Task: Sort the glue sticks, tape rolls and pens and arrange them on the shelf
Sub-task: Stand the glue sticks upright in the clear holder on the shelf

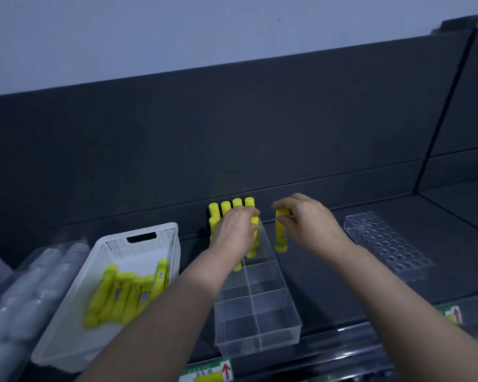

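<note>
A person's two bare forearms reach forward over a dark shelf, seen from above.

The left hand is at the far end of a clear divided tray that sits in the middle of the shelf. Its fingers are curled tightly around a yellow glue stick, held upright over the tray's farthest compartment. The hand hides whether it grips more than one. Just behind it, a row of upright glue sticks stands packed together at the tray's back end, against the shelf's rear wall. The tray's nearer compartments hold nothing.

The right hand is just right of the tray, apart from the left hand. Its thumb and fingers pinch the top of a single glue stick, which hangs upright in the air beside the tray's right wall.

To the left of the tray is a white mesh basket, with a loose pile of glue sticks lying on their sides inside. Farther left, a clear box holds pale white rolls, too blurred to tell what they are.

To the right, well apart from the tray, lies a clear rack with rows of round holes.

On the shelf's front edge are two labels with red arrows, one below the tray and one toward the right.
</note>
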Demonstrator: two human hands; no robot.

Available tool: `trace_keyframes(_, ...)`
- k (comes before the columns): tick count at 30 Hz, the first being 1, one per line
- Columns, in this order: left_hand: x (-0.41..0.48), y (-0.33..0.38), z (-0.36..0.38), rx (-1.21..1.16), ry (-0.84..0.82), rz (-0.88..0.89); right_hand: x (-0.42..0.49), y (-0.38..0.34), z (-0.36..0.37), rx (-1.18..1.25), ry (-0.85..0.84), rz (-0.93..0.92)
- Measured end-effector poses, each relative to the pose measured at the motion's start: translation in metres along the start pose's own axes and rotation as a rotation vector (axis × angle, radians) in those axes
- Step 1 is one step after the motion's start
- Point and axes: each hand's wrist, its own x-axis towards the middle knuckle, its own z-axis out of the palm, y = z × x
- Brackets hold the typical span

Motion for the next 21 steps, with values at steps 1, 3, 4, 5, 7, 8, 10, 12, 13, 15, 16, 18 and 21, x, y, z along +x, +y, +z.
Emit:
trace_keyframes(1,0.001,-0.001,0.003,0.031,-0.009,-0.009,0.001,0.002,0.001,0.023,-0.005,-0.018)
trace_keyframes(3,0.001,-0.002,0.010,0.105,-0.032,-0.018,0.004,0.004,0.003,0.081,-0.009,-0.053)
trace_keyframes(4,0.000,-0.003,0.013,0.146,-0.050,-0.021,0.005,0.005,0.005,0.104,-0.011,-0.072)
trace_keyframes(5,-0.001,-0.004,0.016,0.179,-0.064,-0.027,0.007,0.005,0.006,0.119,-0.013,-0.091)
trace_keyframes(7,-0.004,-0.006,0.018,0.186,-0.055,-0.041,0.010,0.004,0.010,0.124,-0.022,-0.125)
trace_keyframes(8,-0.005,-0.006,0.016,0.161,-0.033,-0.043,0.012,0.003,0.011,0.117,-0.031,-0.135)
trace_keyframes(10,-0.007,-0.009,0.010,0.103,0.020,-0.044,0.016,0.001,0.016,0.091,-0.055,-0.146)
trace_keyframes(12,-0.010,-0.012,0.003,0.072,0.065,-0.049,0.019,-0.001,0.022,0.066,-0.086,-0.146)
trace_keyframes(13,-0.011,-0.014,-0.001,0.063,0.085,-0.052,0.020,-0.001,0.026,0.054,-0.103,-0.144)
trace_keyframes(15,-0.013,-0.016,-0.008,0.044,0.116,-0.057,0.022,-0.003,0.033,0.014,-0.141,-0.143)
trace_keyframes(16,-0.015,-0.017,-0.010,0.036,0.130,-0.058,0.022,-0.003,0.037,-0.006,-0.157,-0.144)
trace_keyframes(18,-0.017,-0.019,-0.014,0.025,0.159,-0.057,0.022,-0.004,0.044,-0.047,-0.180,-0.147)
trace_keyframes(21,-0.021,-0.023,-0.018,-0.005,0.194,-0.072,0.019,-0.003,0.053,-0.121,-0.230,-0.162)
